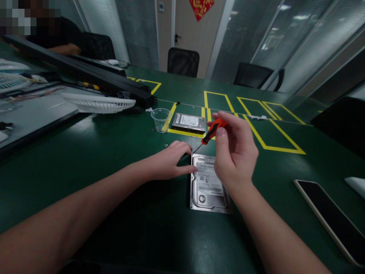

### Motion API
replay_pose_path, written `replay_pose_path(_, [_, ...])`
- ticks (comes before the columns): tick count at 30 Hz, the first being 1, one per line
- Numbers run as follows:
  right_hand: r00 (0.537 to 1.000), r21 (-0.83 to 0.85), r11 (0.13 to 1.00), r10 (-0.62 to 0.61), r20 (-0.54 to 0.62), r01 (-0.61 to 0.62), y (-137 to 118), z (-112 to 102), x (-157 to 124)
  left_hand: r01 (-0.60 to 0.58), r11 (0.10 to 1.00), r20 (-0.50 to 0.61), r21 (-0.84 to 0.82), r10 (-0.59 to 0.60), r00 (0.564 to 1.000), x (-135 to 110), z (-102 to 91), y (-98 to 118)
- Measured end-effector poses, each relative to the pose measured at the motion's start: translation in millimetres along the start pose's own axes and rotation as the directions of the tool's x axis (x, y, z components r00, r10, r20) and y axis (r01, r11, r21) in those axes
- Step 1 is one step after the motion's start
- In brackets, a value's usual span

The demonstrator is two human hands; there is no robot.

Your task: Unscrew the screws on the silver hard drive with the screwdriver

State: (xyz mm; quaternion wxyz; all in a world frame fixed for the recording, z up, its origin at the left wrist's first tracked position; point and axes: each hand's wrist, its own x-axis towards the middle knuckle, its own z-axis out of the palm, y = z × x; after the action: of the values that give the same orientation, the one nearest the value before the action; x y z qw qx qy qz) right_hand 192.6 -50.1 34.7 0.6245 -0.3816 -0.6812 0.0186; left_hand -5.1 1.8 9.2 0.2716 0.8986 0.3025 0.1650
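Note:
A silver hard drive (210,184) lies label up on the green table in front of me. My left hand (169,161) grips its far left corner, thumb on the top face and fingers at the edge. In my right hand (238,152) is an orange-and-black screwdriver (212,130), held slanted by its handle between thumb and fingers. The screwdriver's shaft points down to that same corner, where its tip meets or nearly meets the drive; the exact contact is too small to tell. The drive's right side is partly hidden behind my right hand.
Beyond the drive, a clear plastic cup (161,120) stands beside a second hard drive (188,122) within yellow tape. Tiny metal pieces (165,145) lie nearer. At right is a phone (330,217); at left, a white slotted tray (99,103) and black equipment (94,76). A person sits far left.

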Motion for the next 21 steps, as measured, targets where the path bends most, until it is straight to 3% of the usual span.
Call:
replay_pose_path(6, [0.999, -0.099, 0.995, -0.031, -0.030, 0.028, 1.2, 0.8, 1.9, 0.026, 1.000, 0.007, 0.002, -0.026, 1.000, -0.2, -1.1, 1.3])
replay_pose_path(14, [1.000, 0.009, 1.000, 0.007, 0.020, -0.007, -2.1, -0.3, 0.2, 0.006, 1.000, 0.001, 0.006, -0.006, 1.000, 0.1, 0.0, -0.5])
replay_pose_path(21, [0.999, -0.104, 0.993, -0.048, -0.009, 0.046, -1.0, 0.0, 2.3, 0.010, 1.000, -0.001, 0.008, -0.010, 1.000, -0.3, -0.9, 0.7])
